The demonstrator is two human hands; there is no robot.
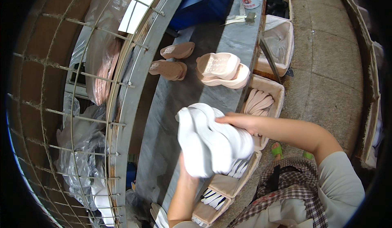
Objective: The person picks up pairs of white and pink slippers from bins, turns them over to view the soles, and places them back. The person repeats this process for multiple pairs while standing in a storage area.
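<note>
Both hands hold a stack of white soles just above the near part of the grey bench. The left hand comes up from six o'clock and grips the stack from below, mostly hidden behind the soles, so only the wrist and heel of the hand show. The right hand reaches in from three o'clock and lies over the top of the stack, fingers clasped on its upper edge. At twelve o'clock from the stack, two pale pink soles lie stacked on the bench, treads up. At eleven o'clock lie darker pink soles, with another just beyond. Along the bench's right edge stand cardboard boxes; one at two o'clock from the stack holds pink insoles, and one at six o'clock holds white pieces. A wire rack with plastic bags stands at nine o'clock, well apart from the hands.
</note>
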